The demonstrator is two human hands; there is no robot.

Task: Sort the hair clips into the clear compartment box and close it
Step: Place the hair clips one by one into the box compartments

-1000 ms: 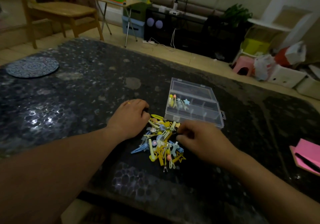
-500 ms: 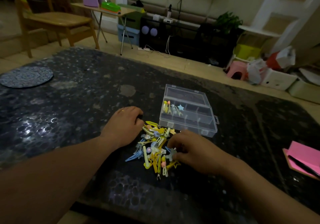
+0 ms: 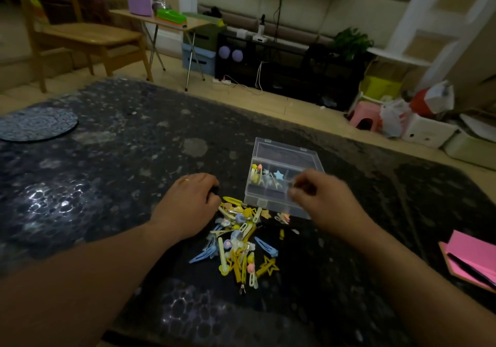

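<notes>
A pile of yellow, blue and pastel hair clips (image 3: 239, 242) lies on the dark table in front of me. Beyond it stands the clear compartment box (image 3: 284, 156) with its lid open; several clips lie in its left compartments. My left hand (image 3: 188, 207) rests on the table at the pile's upper left edge, fingers curled down; what they hold is hidden. My right hand (image 3: 319, 201) hovers over the box's near right part, blurred, its fingertips pinching a small pale clip (image 3: 292, 185).
A round patterned mat (image 3: 37, 125) sits at the table's far left. A pink notebook with a pen (image 3: 472, 260) lies at the right edge. Beyond the table are a wooden chair (image 3: 86, 37), a folding table and floor clutter.
My right hand has left the pile and risen to the box with a small clip pinched. The left hand stays at the pile's edge. The camera view shifted slightly.
</notes>
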